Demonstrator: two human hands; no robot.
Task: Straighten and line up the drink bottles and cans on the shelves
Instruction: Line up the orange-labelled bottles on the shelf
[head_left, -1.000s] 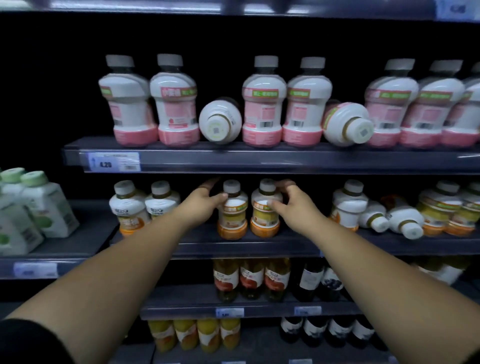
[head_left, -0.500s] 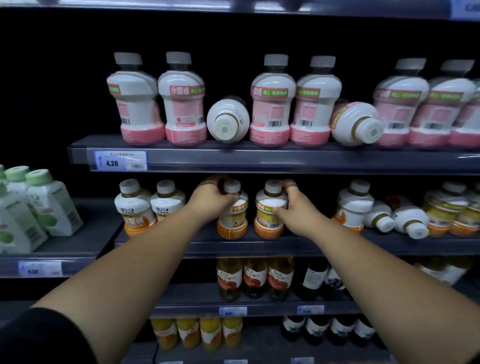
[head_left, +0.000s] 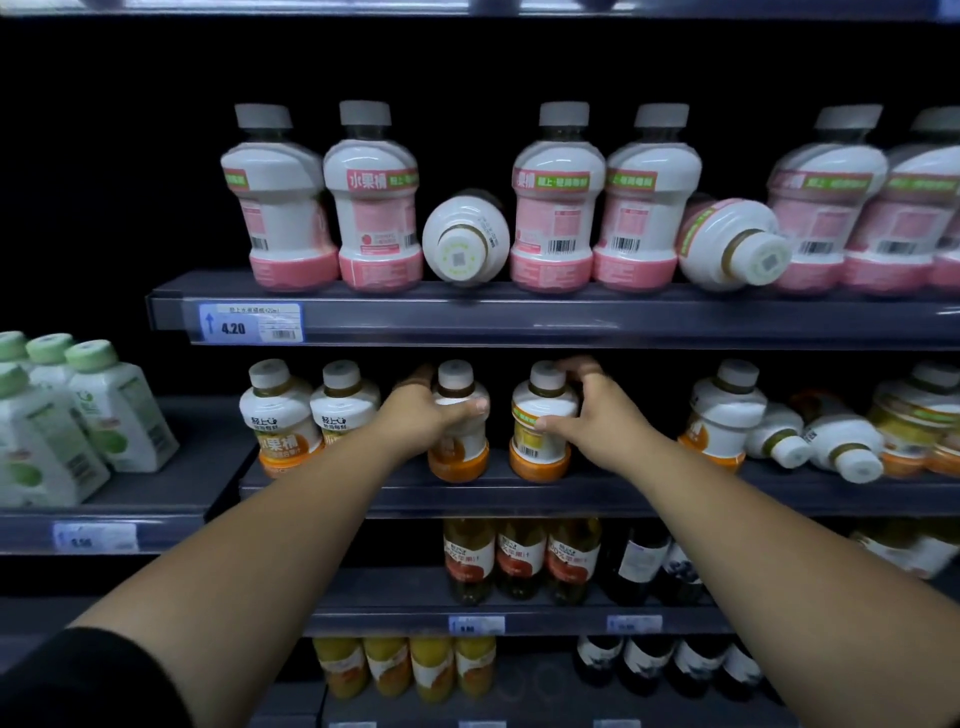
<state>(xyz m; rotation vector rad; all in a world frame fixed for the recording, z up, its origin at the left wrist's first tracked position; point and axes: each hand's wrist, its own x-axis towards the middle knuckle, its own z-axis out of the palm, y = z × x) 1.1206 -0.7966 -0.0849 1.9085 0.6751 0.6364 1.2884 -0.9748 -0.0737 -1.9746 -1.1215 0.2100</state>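
On the middle shelf (head_left: 519, 493) my left hand (head_left: 423, 415) grips an upright orange-bottomed bottle (head_left: 460, 457) from its left side. My right hand (head_left: 597, 415) grips the neighbouring orange bottle (head_left: 537, 441) from its right, fingers over its cap. Two more orange bottles (head_left: 280, 421) stand upright to the left. At the right, two white bottles (head_left: 831, 447) lie on their sides, caps toward me. On the upper shelf (head_left: 519, 317) pink-bottomed bottles stand upright, with one (head_left: 465, 239) lying down between them and another (head_left: 732, 244) tipped over further right.
Green-capped white bottles (head_left: 98, 410) stand on a lower shelf section at the left. Below are rows of dark juice bottles (head_left: 519, 558), wine bottles (head_left: 644, 561) and yellow juice bottles (head_left: 405, 665). A 4.20 price tag (head_left: 249, 323) sits on the upper shelf's edge.
Both hands have closed tighter around the two middle orange bottles. The two bottles now stand a little further apart and more upright, and the camera has shifted slightly left.
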